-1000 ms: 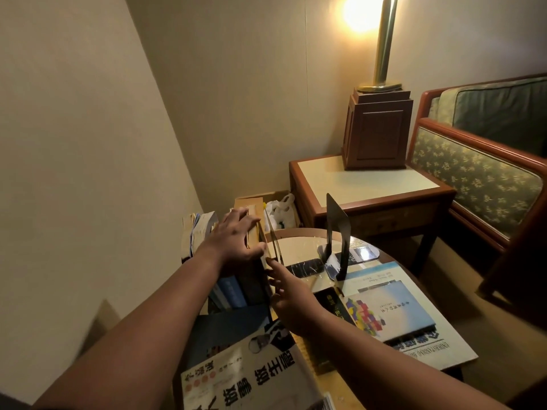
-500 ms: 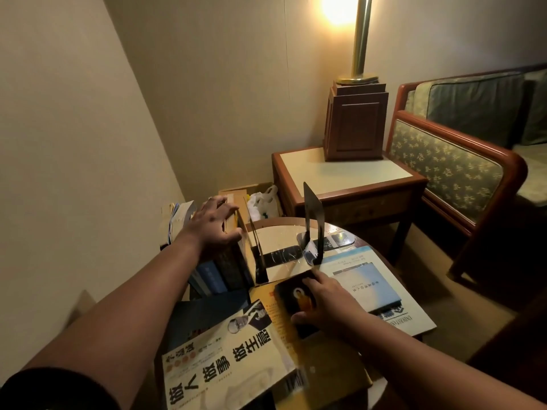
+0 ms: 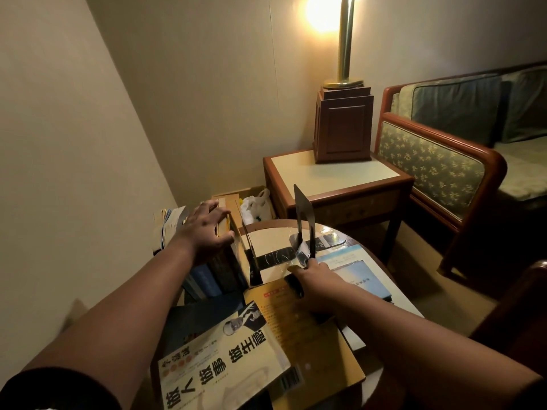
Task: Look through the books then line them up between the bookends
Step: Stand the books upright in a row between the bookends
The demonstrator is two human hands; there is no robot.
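Note:
Two black metal bookends stand on the round table point(image 3: 278, 232): the left bookend point(image 3: 251, 255) is seen edge-on, the right bookend point(image 3: 303, 216) stands taller. A row of upright books point(image 3: 220, 272) leans on the outer, left side of the left bookend. My left hand point(image 3: 204, 230) clasps their tops, thumb on the near side. My right hand point(image 3: 315, 287) grips a small dark book point(image 3: 294, 284), raised on edge in front of the right bookend's base. Lying flat are a white-covered book point(image 3: 219, 368), an orange book point(image 3: 299, 335) and a blue-covered book point(image 3: 356, 272).
A wooden side table point(image 3: 337, 179) with a lit lamp point(image 3: 343, 125) stands behind the round table. A patterned sofa point(image 3: 438, 167) is at the right. A cardboard box and a white plastic bag point(image 3: 254, 205) sit on the floor by the wall.
My right hand has lifted the small dark book off the orange book and carried it towards the right bookend. My left hand stays on the upright books.

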